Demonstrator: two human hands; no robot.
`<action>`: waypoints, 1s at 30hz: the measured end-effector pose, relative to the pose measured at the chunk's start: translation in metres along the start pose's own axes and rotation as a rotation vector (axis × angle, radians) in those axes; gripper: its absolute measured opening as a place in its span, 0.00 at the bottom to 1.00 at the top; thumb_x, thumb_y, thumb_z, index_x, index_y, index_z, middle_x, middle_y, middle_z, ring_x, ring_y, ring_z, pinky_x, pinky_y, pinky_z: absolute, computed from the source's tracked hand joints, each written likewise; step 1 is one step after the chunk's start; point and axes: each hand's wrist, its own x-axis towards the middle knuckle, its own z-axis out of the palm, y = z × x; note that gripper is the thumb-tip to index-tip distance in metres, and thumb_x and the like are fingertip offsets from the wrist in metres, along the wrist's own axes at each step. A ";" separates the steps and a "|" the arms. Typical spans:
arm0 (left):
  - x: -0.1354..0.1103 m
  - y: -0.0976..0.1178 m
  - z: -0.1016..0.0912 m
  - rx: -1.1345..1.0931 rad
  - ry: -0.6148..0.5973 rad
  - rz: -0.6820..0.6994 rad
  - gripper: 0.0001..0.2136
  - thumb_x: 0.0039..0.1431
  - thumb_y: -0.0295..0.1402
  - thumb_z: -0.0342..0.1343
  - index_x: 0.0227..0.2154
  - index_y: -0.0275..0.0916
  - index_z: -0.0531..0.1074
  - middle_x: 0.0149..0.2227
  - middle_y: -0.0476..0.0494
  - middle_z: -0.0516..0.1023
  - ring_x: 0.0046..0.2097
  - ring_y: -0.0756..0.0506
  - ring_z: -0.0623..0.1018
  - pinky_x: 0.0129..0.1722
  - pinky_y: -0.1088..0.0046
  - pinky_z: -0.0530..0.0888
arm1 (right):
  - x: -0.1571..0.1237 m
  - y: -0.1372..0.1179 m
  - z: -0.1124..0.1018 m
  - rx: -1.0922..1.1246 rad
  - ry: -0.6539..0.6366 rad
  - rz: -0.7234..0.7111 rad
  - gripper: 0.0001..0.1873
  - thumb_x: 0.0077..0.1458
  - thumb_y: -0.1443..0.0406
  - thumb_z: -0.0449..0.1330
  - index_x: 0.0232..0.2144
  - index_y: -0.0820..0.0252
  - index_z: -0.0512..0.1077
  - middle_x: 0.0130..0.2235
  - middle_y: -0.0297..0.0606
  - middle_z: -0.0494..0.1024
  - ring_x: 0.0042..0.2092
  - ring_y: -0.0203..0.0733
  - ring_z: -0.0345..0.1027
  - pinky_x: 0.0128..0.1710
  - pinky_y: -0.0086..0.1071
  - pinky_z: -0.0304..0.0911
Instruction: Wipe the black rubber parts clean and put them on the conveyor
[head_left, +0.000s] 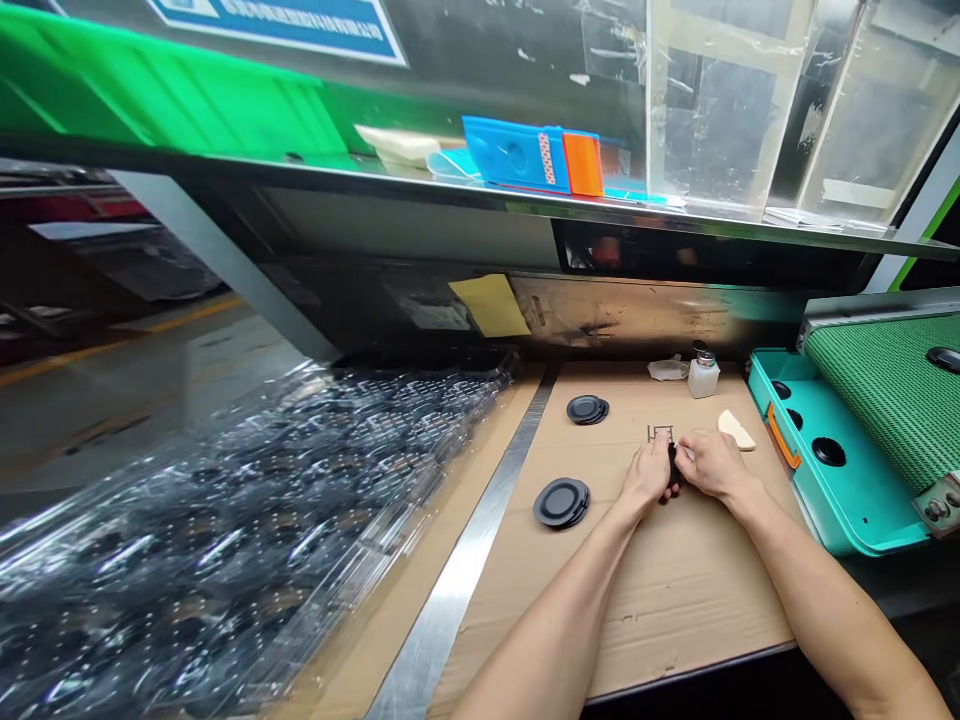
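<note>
Left hand [646, 474]: gripping small black part [673, 468] | right hand [709, 465]: closed on same part | place: centre of flat brown cardboard sheet [660, 610]

Your bare left forearm [555, 620] rises from the bottom edge of the view and slants up to the right, while your bare right forearm [817, 590] comes in from the lower right and slants up to the left, so both arms converge near the centre. Your left hand [646, 475] points forward with its fingers [660, 452] partly curled, and your right hand [712, 465] turns inward, its fingers [688, 450] reaching across to meet the left. Your hands are just touching at the fingertips, with both wrists only slightly bent.
</note>
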 end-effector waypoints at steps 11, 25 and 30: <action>0.003 0.002 -0.004 0.092 -0.116 0.080 0.32 0.69 0.52 0.35 0.21 0.35 0.72 0.17 0.42 0.74 0.15 0.49 0.71 0.15 0.76 0.66 | 0.003 0.006 -0.015 -0.007 -0.116 -0.062 0.14 0.66 0.64 0.54 0.30 0.58 0.76 0.37 0.39 0.81 0.38 0.40 0.72 0.35 0.31 0.54; 0.007 -0.006 -0.004 0.073 -0.129 0.147 0.32 0.68 0.53 0.37 0.19 0.37 0.72 0.21 0.40 0.76 0.18 0.46 0.74 0.16 0.72 0.68 | 0.006 0.003 -0.019 -0.031 -0.172 -0.057 0.13 0.64 0.64 0.55 0.34 0.59 0.79 0.40 0.43 0.83 0.42 0.44 0.75 0.39 0.32 0.60; 0.004 -0.003 -0.005 0.057 -0.134 0.090 0.31 0.69 0.51 0.36 0.20 0.36 0.72 0.19 0.41 0.75 0.18 0.47 0.74 0.16 0.74 0.68 | 0.006 0.004 -0.017 0.000 -0.110 -0.127 0.15 0.65 0.64 0.53 0.34 0.59 0.79 0.40 0.41 0.83 0.42 0.42 0.75 0.42 0.31 0.60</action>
